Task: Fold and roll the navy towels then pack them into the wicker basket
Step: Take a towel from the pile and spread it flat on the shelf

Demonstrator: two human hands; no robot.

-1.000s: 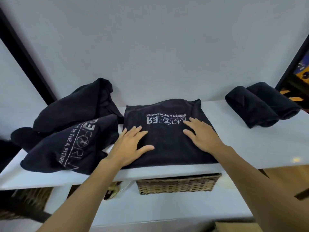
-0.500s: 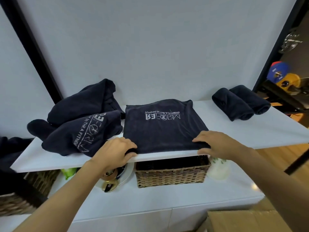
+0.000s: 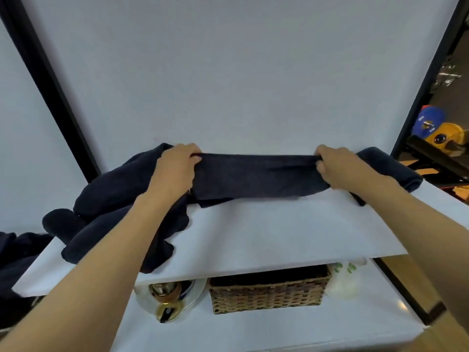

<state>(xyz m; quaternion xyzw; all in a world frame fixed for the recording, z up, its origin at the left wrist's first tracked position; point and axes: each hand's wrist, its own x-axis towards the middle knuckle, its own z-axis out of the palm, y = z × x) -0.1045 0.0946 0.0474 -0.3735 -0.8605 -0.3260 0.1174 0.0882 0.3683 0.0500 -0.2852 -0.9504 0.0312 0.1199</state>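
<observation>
Head view: navy towel is sitting as a folded band at the back of the white shelf, close to the wall. Its long axis is running left-right, parallel to the shelf's front edge, with the ends pointing at each hand. The top edge is being pulled taut and the bottom edge is meeting the shelf.

Left hand is gripping the left end, fingers curled over the top edge. Right hand is pinching the right end the same way.

Loose towel pile is lying just left of the band, under the left forearm. Rolled towel is lying behind the right wrist. Wicker basket is sitting below the shelf, between a plate and a white bag.
</observation>
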